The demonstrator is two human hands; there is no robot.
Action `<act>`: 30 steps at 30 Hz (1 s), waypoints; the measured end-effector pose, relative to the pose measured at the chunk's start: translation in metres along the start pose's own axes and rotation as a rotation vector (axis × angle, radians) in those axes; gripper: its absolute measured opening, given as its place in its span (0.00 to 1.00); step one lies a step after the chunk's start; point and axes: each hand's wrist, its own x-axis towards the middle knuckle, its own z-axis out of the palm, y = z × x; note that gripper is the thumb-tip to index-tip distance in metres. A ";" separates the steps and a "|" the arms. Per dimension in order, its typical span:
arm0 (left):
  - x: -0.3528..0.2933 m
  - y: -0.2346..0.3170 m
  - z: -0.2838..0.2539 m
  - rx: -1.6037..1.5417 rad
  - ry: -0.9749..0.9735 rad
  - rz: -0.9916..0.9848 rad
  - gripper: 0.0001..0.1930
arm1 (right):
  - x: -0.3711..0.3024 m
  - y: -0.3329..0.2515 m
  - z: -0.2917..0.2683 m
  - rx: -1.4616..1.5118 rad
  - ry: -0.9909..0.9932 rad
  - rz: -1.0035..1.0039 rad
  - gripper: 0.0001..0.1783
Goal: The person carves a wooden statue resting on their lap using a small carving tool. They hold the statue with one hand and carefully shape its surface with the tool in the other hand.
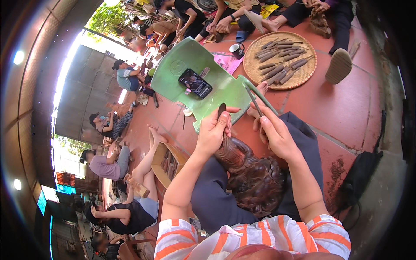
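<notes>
A dark brown carved wooden figure (255,182) with curling relief rests between my thighs. Above its upper end, my left hand (214,132) is closed round a tool with a dark rounded handle end (221,109) poking out past the thumb; the rest of it is hidden by the fingers. My right hand (276,135), right of the figure, grips a slim, dark carving tool (253,101) that points up and to the left, toward the green chair. The tools are apart from each other.
Ahead stands a green plastic chair (173,60) with a phone (196,83) on it. A round woven tray (299,82) of several wooden-handled tools lies beyond right; a mug (236,50) stands beside it. A cardboard box (162,175) of tools is at left. Several people sit around.
</notes>
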 end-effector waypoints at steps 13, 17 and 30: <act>0.000 -0.007 0.002 -0.251 0.073 -0.100 0.17 | -0.001 -0.012 0.013 -0.373 -0.047 -0.326 0.26; 0.000 -0.007 0.002 -0.035 0.089 -0.062 0.19 | -0.003 -0.009 0.016 -0.364 -0.086 -0.382 0.22; -0.005 0.000 0.005 0.145 0.105 0.016 0.22 | -0.005 -0.012 0.013 -0.472 -0.122 -0.391 0.20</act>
